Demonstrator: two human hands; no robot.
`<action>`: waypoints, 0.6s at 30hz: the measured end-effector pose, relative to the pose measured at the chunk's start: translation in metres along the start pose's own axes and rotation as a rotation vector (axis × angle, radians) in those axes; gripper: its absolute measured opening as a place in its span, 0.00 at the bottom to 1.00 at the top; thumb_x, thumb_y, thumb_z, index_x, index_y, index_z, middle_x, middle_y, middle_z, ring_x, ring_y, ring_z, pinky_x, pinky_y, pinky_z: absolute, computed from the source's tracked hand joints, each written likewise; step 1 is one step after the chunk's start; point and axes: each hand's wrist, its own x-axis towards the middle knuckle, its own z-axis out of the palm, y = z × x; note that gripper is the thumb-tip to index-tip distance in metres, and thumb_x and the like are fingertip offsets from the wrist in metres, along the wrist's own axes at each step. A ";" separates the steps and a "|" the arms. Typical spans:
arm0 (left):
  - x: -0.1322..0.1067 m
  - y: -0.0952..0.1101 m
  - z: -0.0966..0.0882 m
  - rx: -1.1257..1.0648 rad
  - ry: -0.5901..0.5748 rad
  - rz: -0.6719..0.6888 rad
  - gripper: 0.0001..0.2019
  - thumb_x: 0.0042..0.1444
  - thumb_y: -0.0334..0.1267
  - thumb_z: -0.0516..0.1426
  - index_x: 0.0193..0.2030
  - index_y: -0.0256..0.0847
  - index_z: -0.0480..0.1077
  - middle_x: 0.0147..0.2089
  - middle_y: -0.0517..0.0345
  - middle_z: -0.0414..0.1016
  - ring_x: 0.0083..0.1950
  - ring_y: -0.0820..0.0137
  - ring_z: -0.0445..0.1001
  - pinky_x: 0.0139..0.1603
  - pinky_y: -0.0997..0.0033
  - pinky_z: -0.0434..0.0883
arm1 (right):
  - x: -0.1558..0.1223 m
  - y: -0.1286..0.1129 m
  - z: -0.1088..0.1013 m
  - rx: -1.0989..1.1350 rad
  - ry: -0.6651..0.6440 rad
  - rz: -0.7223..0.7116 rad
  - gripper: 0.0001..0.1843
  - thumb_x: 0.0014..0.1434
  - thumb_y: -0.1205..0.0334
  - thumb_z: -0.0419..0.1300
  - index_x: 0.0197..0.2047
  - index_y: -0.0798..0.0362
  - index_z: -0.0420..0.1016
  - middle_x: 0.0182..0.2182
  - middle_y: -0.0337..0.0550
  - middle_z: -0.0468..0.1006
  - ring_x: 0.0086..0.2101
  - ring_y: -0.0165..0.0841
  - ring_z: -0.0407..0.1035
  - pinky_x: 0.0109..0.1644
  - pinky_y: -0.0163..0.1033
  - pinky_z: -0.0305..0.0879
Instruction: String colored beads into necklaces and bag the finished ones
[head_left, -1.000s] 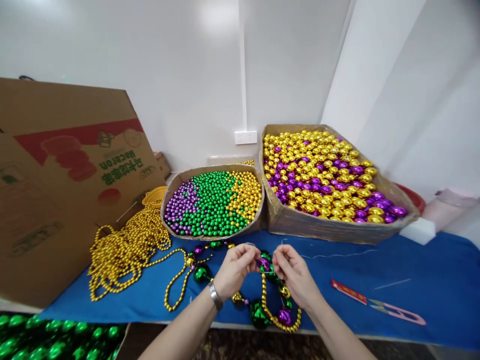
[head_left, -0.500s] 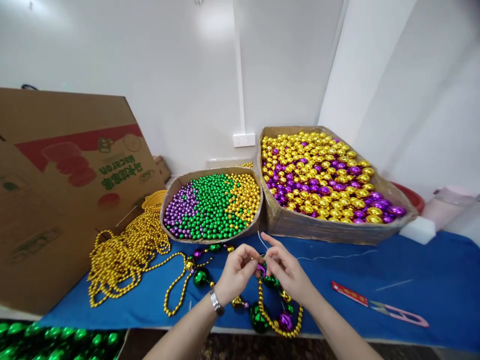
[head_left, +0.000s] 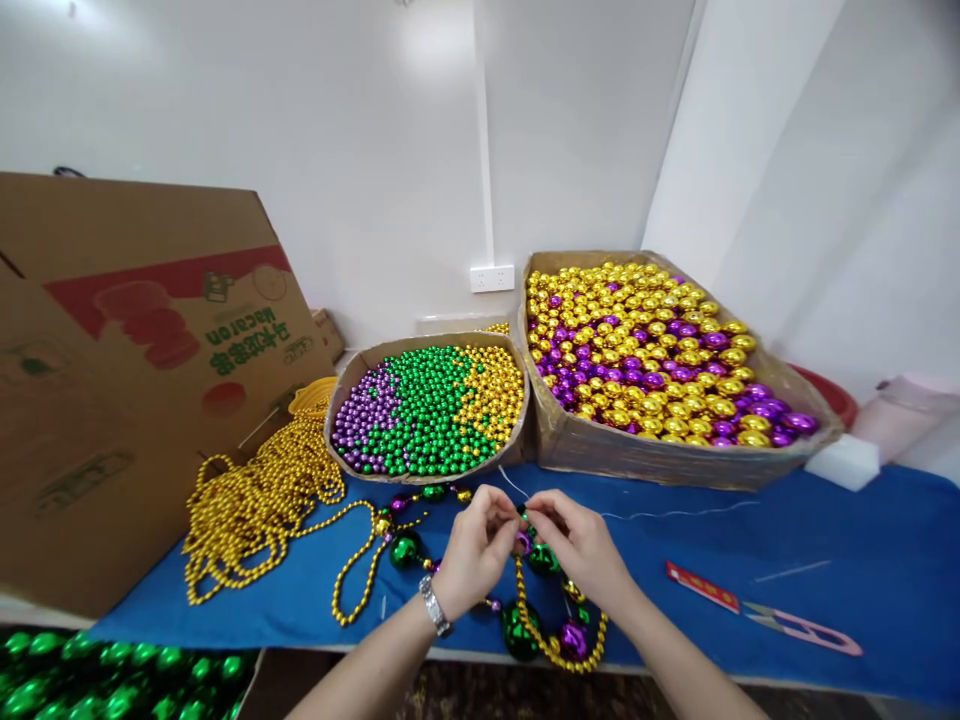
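Blue tabletop (head_left: 675,540): runs beneath both hands, the bead work and the cartons.
Left hand (head_left: 476,555): silver wristband (head_left: 433,605) at the wrist; thumb and index fingers pinched on a thin white cord (head_left: 514,484).
Right hand (head_left: 581,545): fingers pinched on the same cord, tips close against the left hand's; the exact grip is too small to make out.
Cord end: sticks up above the meeting fingertips.
Bead necklace (head_left: 520,632): below and between the hands, near the front edge, with big green and purple balls and a loop of small gold beads; more balls show left of the left hand.
Thread snips (head_left: 817,632): pink-handled, right of the right hand, blades near a red printed strip (head_left: 701,585).
Oval carton (head_left: 367,356): small purple, green and gold beads.
Larger carton (head_left: 645,465): gold and purple beads, behind the right hand.
Gold bead strands (head_left: 255,520): heaped at left, beside a brown cardboard box (head_left: 150,400).
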 end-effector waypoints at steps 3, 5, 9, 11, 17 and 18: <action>0.000 0.002 -0.003 -0.042 -0.002 -0.008 0.04 0.58 0.37 0.52 0.36 0.40 0.60 0.33 0.58 0.71 0.29 0.72 0.73 0.31 0.72 0.69 | 0.001 0.000 -0.006 -0.060 -0.041 -0.034 0.08 0.59 0.55 0.55 0.36 0.47 0.74 0.31 0.41 0.76 0.33 0.36 0.70 0.38 0.38 0.63; 0.001 0.004 -0.006 -0.045 -0.027 0.007 0.03 0.58 0.36 0.52 0.35 0.40 0.62 0.32 0.58 0.71 0.30 0.72 0.72 0.32 0.72 0.68 | 0.001 -0.001 -0.010 -0.095 -0.073 -0.055 0.10 0.60 0.55 0.54 0.35 0.46 0.75 0.30 0.42 0.75 0.33 0.36 0.69 0.38 0.39 0.62; 0.001 0.008 -0.010 0.148 -0.041 0.166 0.07 0.58 0.32 0.50 0.30 0.39 0.67 0.33 0.56 0.70 0.34 0.70 0.70 0.36 0.71 0.67 | 0.002 -0.007 -0.020 -0.119 -0.147 -0.076 0.12 0.61 0.55 0.52 0.33 0.47 0.74 0.29 0.41 0.74 0.31 0.34 0.67 0.35 0.38 0.61; 0.000 0.010 -0.011 0.267 -0.031 0.244 0.09 0.58 0.30 0.49 0.33 0.39 0.70 0.36 0.53 0.70 0.37 0.69 0.70 0.39 0.71 0.67 | 0.003 -0.010 -0.024 -0.109 -0.183 -0.077 0.12 0.62 0.56 0.52 0.31 0.48 0.72 0.27 0.39 0.73 0.30 0.32 0.67 0.33 0.36 0.60; -0.003 0.013 -0.007 0.399 -0.092 0.291 0.09 0.56 0.36 0.54 0.43 0.40 0.71 0.41 0.50 0.69 0.38 0.68 0.69 0.40 0.69 0.67 | 0.007 -0.021 -0.028 -0.060 -0.208 -0.070 0.12 0.62 0.56 0.52 0.30 0.49 0.71 0.27 0.37 0.73 0.29 0.31 0.66 0.32 0.33 0.59; -0.002 0.012 -0.007 0.394 -0.089 0.290 0.08 0.56 0.37 0.55 0.41 0.40 0.72 0.40 0.50 0.69 0.38 0.68 0.69 0.40 0.69 0.67 | 0.007 -0.023 -0.028 -0.050 -0.204 -0.070 0.12 0.62 0.56 0.52 0.30 0.49 0.71 0.27 0.37 0.73 0.30 0.31 0.66 0.32 0.34 0.59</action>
